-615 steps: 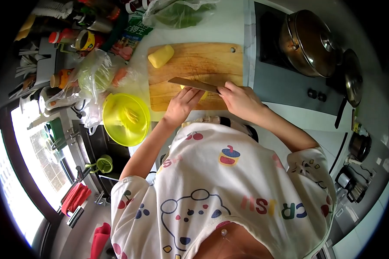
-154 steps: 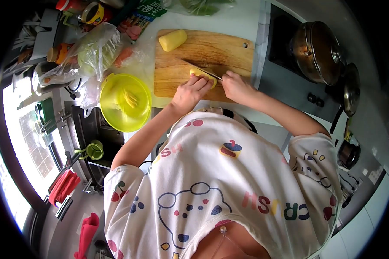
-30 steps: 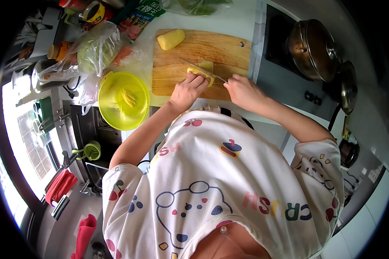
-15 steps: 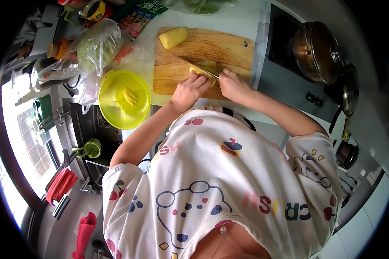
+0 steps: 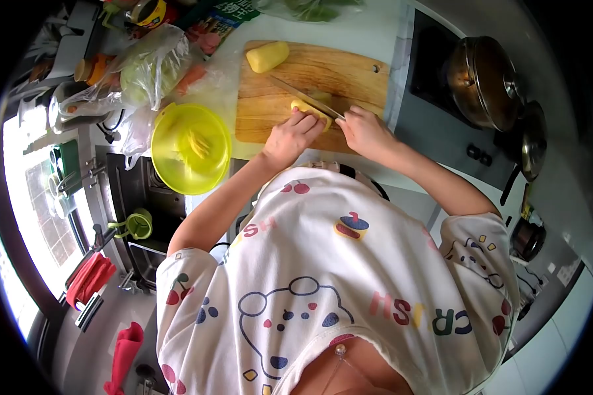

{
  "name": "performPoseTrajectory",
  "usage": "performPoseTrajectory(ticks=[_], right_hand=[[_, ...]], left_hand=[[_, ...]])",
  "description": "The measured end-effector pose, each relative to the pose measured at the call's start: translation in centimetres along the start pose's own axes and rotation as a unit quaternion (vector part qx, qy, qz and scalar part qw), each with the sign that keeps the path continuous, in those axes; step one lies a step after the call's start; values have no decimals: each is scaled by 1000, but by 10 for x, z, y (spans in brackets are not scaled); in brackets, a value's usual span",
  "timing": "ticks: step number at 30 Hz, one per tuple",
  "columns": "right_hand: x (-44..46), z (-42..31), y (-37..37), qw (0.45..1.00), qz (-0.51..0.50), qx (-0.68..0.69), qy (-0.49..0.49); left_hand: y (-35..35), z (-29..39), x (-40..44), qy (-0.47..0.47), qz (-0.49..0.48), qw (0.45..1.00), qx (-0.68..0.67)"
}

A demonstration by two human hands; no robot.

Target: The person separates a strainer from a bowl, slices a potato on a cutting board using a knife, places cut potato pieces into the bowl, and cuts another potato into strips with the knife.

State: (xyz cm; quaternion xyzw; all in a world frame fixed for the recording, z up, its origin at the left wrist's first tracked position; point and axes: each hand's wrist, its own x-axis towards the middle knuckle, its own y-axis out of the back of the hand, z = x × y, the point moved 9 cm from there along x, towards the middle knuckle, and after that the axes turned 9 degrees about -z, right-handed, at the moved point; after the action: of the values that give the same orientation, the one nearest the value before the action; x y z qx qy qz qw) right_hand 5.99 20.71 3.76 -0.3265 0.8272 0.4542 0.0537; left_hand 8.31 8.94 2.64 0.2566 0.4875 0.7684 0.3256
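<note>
My left hand (image 5: 292, 136) presses its curled fingertips on a peeled yellow potato piece (image 5: 309, 110) near the front of the wooden cutting board (image 5: 257, 108). Closed around the knife's handle end is my right hand (image 5: 367, 133). The knife's blade (image 5: 300, 93) slants up and left across the board, along the far side of the piece. Beyond the blade, some thin pale yellow slices (image 5: 321, 97) lie partly hidden. Another peeled potato piece (image 5: 268, 57) rests at the board's far left corner. Yellow strips (image 5: 197, 143) are in the yellow-green bowl (image 5: 168, 174) left of the board.
Plastic bags with a green vegetable (image 5: 141, 76) and jars stand at the left. A lidded pot (image 5: 481, 82) is on the stove at the right, beside a loose lid (image 5: 534, 141). The sink (image 5: 128, 191) with a green cup (image 5: 139, 224) is lower left.
Since the oldest frame, thin slices have appeared beyond the blade, and the knife has turned more diagonal. Over the last second the blade has shifted slightly while my left hand stays on the piece.
</note>
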Motion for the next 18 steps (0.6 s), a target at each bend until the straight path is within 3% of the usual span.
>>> performPoseTrajectory(ticks=[18], right_hand=[[-29, -12, 20, 999, -7, -34, -3]], left_hand=[[0, 0, -1, -5, 6, 1000, 6]])
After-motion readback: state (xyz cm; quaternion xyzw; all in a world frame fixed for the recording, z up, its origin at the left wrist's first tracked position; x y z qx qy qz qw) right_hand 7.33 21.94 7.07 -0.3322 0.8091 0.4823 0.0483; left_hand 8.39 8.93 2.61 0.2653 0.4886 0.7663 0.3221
